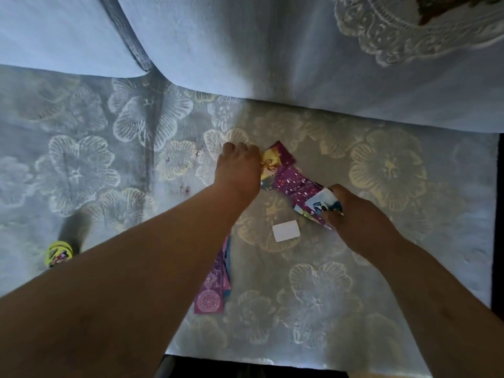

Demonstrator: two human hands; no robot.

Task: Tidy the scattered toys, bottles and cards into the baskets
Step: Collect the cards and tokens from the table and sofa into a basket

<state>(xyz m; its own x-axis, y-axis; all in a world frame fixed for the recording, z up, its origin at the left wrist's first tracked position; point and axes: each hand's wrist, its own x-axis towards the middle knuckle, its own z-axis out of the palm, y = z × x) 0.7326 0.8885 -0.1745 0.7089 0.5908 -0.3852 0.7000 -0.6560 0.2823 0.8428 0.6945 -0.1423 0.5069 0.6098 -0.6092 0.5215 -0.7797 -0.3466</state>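
The picture cards carry print, but it is too blurred to read. One shows a yellow cartoon figure, the others purple backs with pale dots, and one near back bears a round pink medallion.

The left hand (238, 166) reaches out over the middle of the flowered carpet (81, 165). Its fingers are bent down at the far end of a row of cards and touch the yellow card (268, 162). The thumb is hidden, so whether the hand pinches that card or only presses on it cannot be told.

The spotted purple cards (294, 184) run from there towards the right hand (362, 222) and overlap one another on the carpet. That hand is curled around a small fan of cards (323, 204), whose top card shows a blue and white picture. Its thumb lies along their near edge.

A blank white card (285, 231) lies flat between the two forearms, just beside the fan and apart from it. A second purple pile (212, 293) lies towards the carpet's near edge, partly under the left forearm.

A yellow-green toy (58, 253) sits near the carpet's left edge, well apart from the cards. Pale blue cloth (245, 50) covers the carpet's far side, with white lace (409, 36) on it at the far right corner.
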